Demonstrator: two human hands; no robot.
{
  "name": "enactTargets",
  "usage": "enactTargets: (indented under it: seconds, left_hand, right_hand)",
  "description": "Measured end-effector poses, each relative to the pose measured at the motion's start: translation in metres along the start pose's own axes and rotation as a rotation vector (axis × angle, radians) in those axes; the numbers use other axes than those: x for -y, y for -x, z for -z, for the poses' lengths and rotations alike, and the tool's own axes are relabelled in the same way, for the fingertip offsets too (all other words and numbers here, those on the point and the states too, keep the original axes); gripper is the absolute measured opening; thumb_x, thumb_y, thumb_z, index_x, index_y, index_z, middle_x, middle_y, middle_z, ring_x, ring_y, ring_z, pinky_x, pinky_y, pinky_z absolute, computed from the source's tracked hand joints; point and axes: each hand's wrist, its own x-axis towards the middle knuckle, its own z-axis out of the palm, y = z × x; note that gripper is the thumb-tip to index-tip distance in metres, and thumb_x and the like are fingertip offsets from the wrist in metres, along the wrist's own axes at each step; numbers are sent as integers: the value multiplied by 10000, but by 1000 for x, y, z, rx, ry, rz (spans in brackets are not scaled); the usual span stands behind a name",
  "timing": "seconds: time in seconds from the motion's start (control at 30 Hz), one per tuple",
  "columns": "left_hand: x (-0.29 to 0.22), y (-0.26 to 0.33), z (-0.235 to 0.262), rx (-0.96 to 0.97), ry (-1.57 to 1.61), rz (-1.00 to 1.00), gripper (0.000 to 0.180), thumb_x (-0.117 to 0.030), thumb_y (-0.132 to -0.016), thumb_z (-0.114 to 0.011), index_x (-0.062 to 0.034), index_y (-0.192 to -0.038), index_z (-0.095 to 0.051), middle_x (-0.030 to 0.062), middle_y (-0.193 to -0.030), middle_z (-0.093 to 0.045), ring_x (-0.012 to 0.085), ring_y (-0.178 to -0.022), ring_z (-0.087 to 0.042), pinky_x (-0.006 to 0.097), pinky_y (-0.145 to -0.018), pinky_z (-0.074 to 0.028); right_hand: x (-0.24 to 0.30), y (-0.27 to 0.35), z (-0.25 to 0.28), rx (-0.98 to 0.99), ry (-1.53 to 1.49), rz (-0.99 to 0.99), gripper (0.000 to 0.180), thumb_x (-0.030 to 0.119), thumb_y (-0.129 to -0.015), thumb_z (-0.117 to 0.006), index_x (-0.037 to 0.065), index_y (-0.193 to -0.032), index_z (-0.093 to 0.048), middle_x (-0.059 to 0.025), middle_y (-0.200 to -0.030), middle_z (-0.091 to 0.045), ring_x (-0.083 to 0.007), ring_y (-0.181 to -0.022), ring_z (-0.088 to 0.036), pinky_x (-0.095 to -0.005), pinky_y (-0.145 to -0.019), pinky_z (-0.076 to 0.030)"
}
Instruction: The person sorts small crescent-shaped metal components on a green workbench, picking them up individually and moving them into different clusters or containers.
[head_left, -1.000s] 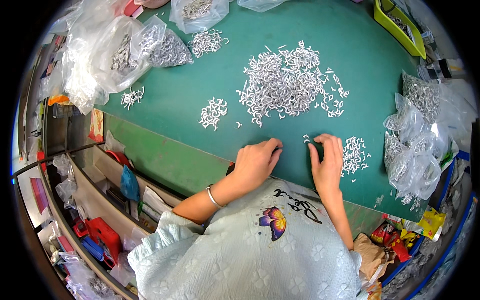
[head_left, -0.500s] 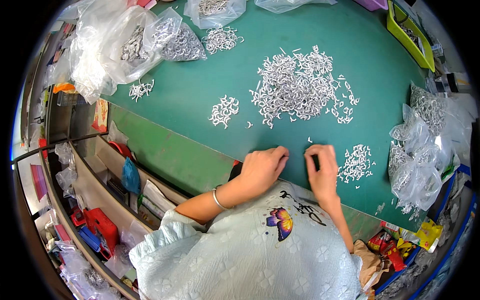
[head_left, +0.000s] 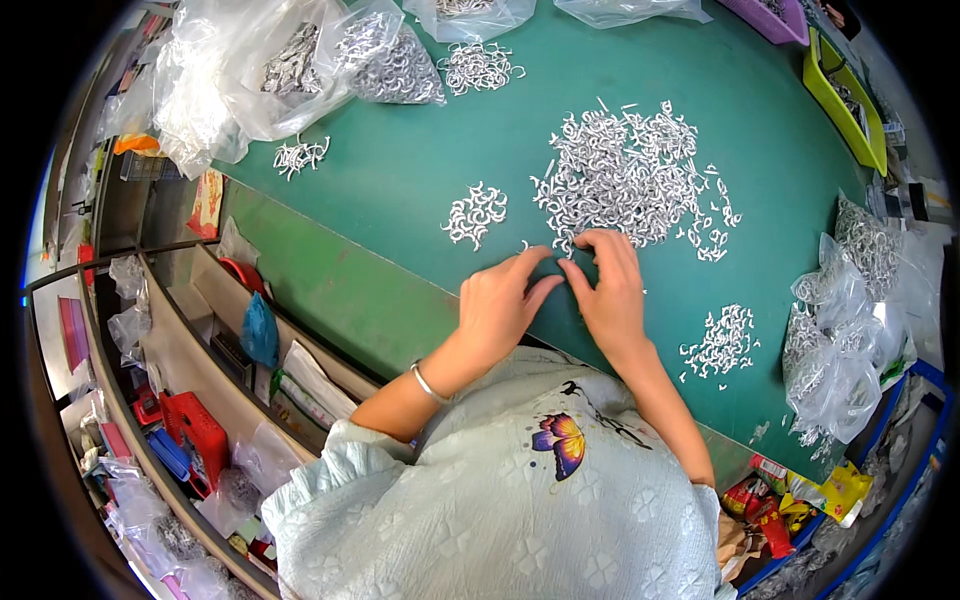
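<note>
My left hand [head_left: 497, 308] is over the table near its front edge, thumb and index finger apart, with nothing visible between them. Close by, my right hand [head_left: 612, 292] reaches the near edge of the large pile of small curved silvery metal pieces [head_left: 615, 185]. Its index finger and thumb are apart beside a few pieces at that edge; whether they touch one is too small to tell. A smaller heap of curved pieces [head_left: 477, 213] lies beyond my left hand. To the right of my right hand is another heap of small pieces [head_left: 722, 340].
Clear plastic bags of metal pieces [head_left: 395, 65] stand at the far left, others [head_left: 835, 330] at the right. Further small heaps [head_left: 478, 68] lie toward the back. A yellow-green basket [head_left: 845, 105] is at the far right. Open drawers [head_left: 215, 300] sit below the left table edge.
Both hands have moved away from my body, the right one also leftward, toward the large pile's near edge. Their fingers have opened out. The view has shifted slightly.
</note>
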Motion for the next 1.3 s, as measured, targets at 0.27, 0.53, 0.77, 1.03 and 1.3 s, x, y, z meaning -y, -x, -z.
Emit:
enactTargets:
  seconds: [0.27,0.53,0.77,1.03,1.3]
  left_hand:
    - [-2,0,-6,108,45,-56,241,-188,-796,-756,-102,-999,-659,79,-732,-645,281,-591,-618,381,-512,-472]
    - [-25,8,-32,284,29,-138,156,-206,-855,-675,-100,-952,-616,77,-816,-659,293,-683,-651,402,-536,-500]
    - [14,1,2,-59,-129,68,120,-138,-819,-745,-98,-883,-652,68,-691,-645,223,-495,-575,318,-470,-450]
    - [20,-12,6,-114,-114,13,145,-109,-798,-752,-97,-917,-670,77,-656,-607,225,-496,-541,343,-472,-413]
    - [16,-17,3,-125,-43,38,164,-83,-811,-718,-108,-965,-670,92,-593,-552,249,-480,-530,356,-469,-418]
  right_hand:
    - [-3,26,38,1,37,-151,153,-48,-800,-653,1,-933,-598,-117,-910,-610,-311,-861,-571,-398,-764,-454]
    - [1,30,65,-69,70,-237,136,-72,-840,-618,-21,-965,-629,-142,-922,-637,-265,-703,-609,-338,-639,-494]
    - [-11,35,67,8,219,-131,215,-9,-765,-716,8,-955,-617,-137,-952,-606,-320,-892,-565,-408,-795,-456]
    - [-11,38,80,-50,588,-160,109,0,-789,-669,33,-868,-602,-135,-932,-576,-321,-877,-534,-422,-782,-430]
    - [5,-4,1,49,456,99,215,131,-802,-715,35,-933,-574,-104,-917,-526,-292,-889,-509,-396,-761,-408]
